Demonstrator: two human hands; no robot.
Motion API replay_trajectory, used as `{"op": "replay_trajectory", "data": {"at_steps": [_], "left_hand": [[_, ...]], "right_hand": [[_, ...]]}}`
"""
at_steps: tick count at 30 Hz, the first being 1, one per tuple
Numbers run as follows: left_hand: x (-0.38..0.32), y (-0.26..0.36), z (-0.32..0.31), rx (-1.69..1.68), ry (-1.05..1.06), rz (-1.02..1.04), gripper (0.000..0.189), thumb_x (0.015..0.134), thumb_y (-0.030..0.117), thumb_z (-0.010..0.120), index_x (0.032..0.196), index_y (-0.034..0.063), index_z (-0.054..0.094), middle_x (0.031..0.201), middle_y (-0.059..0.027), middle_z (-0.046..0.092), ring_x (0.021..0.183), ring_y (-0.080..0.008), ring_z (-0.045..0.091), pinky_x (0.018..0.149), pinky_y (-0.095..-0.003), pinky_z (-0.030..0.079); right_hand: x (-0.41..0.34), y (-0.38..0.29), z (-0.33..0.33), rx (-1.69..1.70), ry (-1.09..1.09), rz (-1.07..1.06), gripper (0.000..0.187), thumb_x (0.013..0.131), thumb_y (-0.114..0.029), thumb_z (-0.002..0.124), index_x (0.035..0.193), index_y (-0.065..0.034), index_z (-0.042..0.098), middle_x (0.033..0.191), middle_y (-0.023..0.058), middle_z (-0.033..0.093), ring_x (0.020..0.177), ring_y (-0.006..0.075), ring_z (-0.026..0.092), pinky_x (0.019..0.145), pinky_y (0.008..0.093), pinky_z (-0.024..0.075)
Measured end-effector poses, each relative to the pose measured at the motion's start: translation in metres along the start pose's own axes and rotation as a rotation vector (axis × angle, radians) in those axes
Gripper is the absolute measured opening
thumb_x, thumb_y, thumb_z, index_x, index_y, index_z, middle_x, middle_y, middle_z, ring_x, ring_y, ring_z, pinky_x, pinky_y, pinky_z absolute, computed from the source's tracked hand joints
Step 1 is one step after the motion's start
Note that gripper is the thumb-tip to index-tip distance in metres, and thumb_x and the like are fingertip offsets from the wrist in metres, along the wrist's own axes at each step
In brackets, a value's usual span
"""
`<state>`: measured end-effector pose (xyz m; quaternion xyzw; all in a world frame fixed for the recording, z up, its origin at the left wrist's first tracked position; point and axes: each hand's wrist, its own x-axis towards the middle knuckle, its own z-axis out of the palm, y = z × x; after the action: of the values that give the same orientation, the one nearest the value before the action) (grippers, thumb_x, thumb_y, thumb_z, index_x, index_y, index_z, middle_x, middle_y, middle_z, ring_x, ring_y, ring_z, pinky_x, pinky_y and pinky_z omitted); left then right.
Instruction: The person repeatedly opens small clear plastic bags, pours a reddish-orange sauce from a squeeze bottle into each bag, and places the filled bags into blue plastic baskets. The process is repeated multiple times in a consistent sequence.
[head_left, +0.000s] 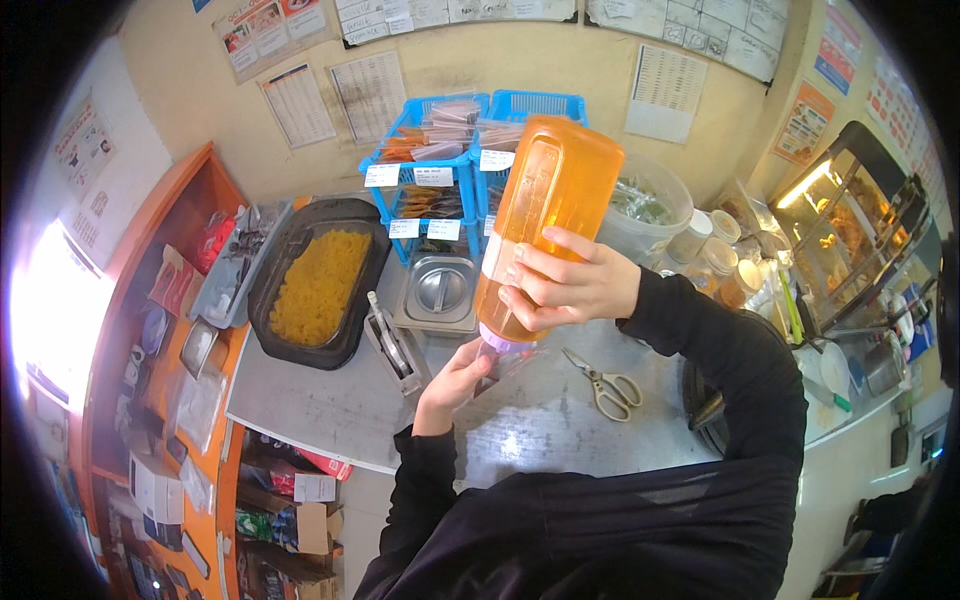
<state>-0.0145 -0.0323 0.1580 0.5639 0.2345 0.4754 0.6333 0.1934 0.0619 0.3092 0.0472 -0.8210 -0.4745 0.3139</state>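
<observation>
My right hand (570, 285) grips a large squeeze bottle (562, 187) filled with orange liquid. The bottle is tilted upside down, so its lilac cap (506, 343) points downward. Just below the cap, my left hand (456, 379) pinches a small clear plastic bag (514, 366) around or against the bottle's mouth; the exact contact is hidden by my fingers. Scissors with pale handles (609, 386) lie on the steel table (525, 442) to the right of the bag. A tape dispenser (394, 349) stands left of my left hand.
A black roasting pan (262, 315) with yellow food (322, 285) sits at the left. Behind my hands are a lidded steel container (437, 289) and blue stacked baskets (420, 176) of small bags. A clear tub (652, 217), several jars (724, 255) and a lit glass display case (847, 232) stand rightward.
</observation>
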Motion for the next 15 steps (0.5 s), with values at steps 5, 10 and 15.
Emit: {"op": "replay_trajectory", "data": {"at_steps": [5,10,15], "left_hand": [[0.003,0.01,0.003,-0.046,-0.072,0.094,0.069,0.089,0.051,0.052,0.129,-0.004,0.043,0.124,-0.0081,0.052,0.116,-0.0166,0.046,0.1,-0.0316,0.033],[0.004,0.02,0.007,0.002,-0.038,0.094,0.078,0.086,0.059,0.05,0.129,-0.0056,0.043,0.121,-0.0095,0.053,0.117,-0.0199,0.046,0.101,-0.0354,0.032],[0.007,0.031,0.007,0.066,-0.016,0.119,0.085,0.083,0.064,0.051,0.13,-0.0066,0.041,0.116,-0.0087,0.054,0.114,-0.019,0.046,0.1,-0.0352,0.031]], "right_hand": [[0.004,0.005,0.0,-0.013,-0.008,-0.002,0.037,0.077,-0.013,0.062,0.11,-0.023,0.049,0.115,-0.004,0.052,0.119,0.0151,0.044,0.111,0.0424,0.0251],[0.001,0.008,-0.001,0.046,-0.064,0.098,0.044,0.076,-0.012,0.061,0.116,-0.0276,0.048,0.117,-0.0026,0.051,0.122,0.0156,0.044,0.11,0.0415,0.0268],[-0.011,0.005,-0.003,0.131,-0.165,0.276,0.05,0.077,-0.011,0.059,0.123,-0.0294,0.048,0.119,-0.0012,0.049,0.123,0.0168,0.043,0.108,0.0422,0.0285]]}}
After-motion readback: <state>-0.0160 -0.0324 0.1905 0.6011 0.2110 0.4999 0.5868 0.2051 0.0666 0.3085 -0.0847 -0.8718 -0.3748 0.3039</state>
